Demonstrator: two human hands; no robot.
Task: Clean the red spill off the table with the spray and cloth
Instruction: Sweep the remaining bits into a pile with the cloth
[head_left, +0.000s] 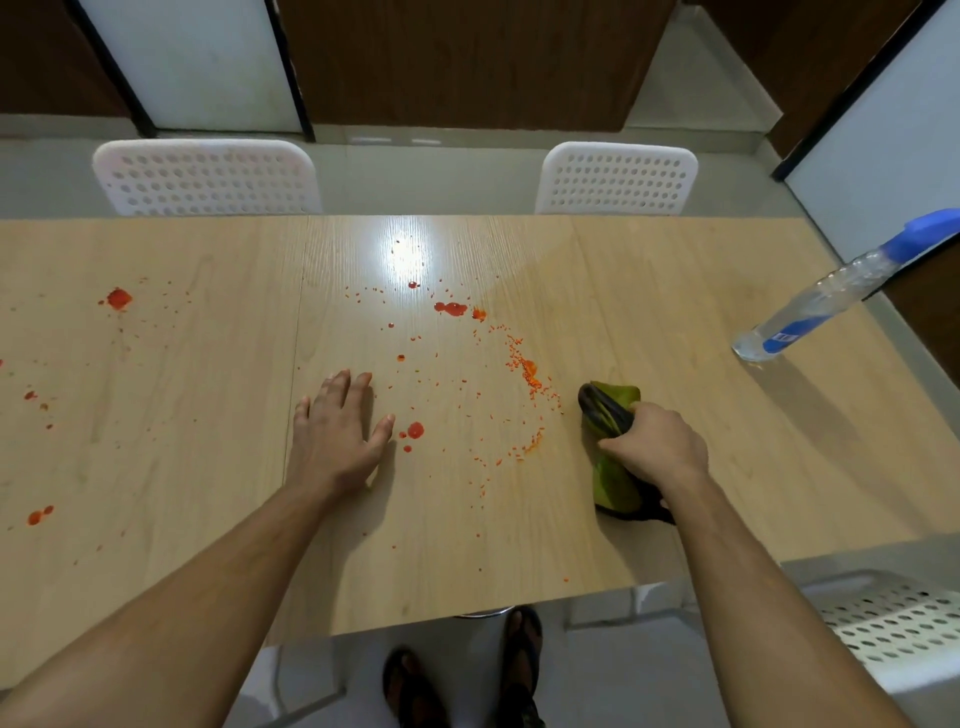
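1. Head view, hands: the right hand (655, 446) grips a bunched green cloth (612, 457) with dark trim, fingers curled round its middle, the cloth lying on the wooden table (675, 312). The left hand (340, 434) lies flat on the tabletop, fingers straight and spread, holding nothing.

2. Head view, the mess: the red spill (451, 308) is scattered in blots and fine specks between the two hands and beyond them, with an arc of orange flecks (527, 371) just left of the cloth. More red blots (119, 298) sit well apart on the left part of the table.

3. Head view, the spray: the clear spray bottle (810, 312) with a blue head stands near the right edge of the table, apart from both hands.

4. The step in hand looks like wiping. To do it well, I judge the cloth should sweep leftward in overlapping strokes, gathering flecks inward rather than scattering them.

5. The braced left hand sits just beside a red drop (415, 429); it should stay clear of it to avoid smearing.

6. The far-left blots likely need the spray before wiping.
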